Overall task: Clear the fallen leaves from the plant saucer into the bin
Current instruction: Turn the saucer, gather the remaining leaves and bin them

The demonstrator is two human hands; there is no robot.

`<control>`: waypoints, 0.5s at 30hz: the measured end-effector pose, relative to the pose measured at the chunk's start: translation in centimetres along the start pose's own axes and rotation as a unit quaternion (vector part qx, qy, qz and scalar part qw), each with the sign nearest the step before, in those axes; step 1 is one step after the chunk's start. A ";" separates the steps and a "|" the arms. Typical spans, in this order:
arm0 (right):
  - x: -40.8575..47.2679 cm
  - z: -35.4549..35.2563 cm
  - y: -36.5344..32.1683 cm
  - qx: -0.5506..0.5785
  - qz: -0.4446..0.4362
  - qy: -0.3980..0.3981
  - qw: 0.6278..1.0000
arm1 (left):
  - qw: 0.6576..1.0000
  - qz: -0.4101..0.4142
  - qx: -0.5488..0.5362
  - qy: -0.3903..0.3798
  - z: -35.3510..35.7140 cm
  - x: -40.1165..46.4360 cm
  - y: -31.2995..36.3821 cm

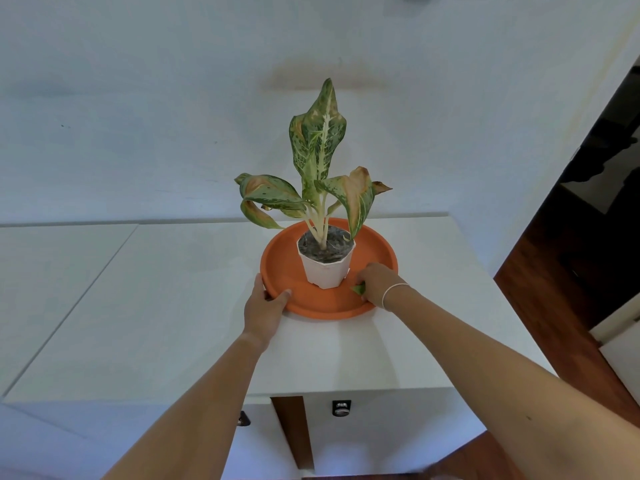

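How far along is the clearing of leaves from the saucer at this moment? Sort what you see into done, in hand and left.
Done: the visible floor of the orange saucer shows no loose leaves. In hand: the right hand grips a green leaf inside the saucer, while the left hand holds the rim. Left: carrying the leaf to a bin, which is not in view.

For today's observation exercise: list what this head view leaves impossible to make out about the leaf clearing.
- Bin: not in the head view at all.
- Fallen leaf: mostly covered by the right hand; only a green tip shows.
- Saucer floor behind the white pot: hidden by the pot.
- Left hand fingers: hidden under the saucer rim.
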State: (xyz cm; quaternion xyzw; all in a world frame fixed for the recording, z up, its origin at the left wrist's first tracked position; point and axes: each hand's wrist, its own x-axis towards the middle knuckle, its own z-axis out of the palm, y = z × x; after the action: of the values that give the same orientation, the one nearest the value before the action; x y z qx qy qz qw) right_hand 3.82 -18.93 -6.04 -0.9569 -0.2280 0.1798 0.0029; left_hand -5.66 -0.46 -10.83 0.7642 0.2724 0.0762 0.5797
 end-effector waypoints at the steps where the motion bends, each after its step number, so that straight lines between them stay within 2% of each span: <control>1: -0.2 0.1 0.0 0.008 -0.001 0.012 1.000 | 1.000 0.002 0.000 0.000 0.0 -0.1 0.0; 10: -0.2 1.2 0.4 0.068 0.010 0.059 0.996 | 1.000 0.003 0.008 0.005 0.2 -0.4 0.3; 15: 0.0 1.3 1.0 0.206 0.048 0.084 0.974 | 1.000 0.004 0.014 0.005 0.2 -0.7 0.6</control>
State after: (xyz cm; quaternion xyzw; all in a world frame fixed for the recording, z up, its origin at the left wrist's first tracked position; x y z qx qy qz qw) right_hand 3.81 -19.89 -7.34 -0.9574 -0.1388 0.1413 0.2102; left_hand -5.95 -1.13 -10.21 0.7732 0.2730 0.0783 0.5670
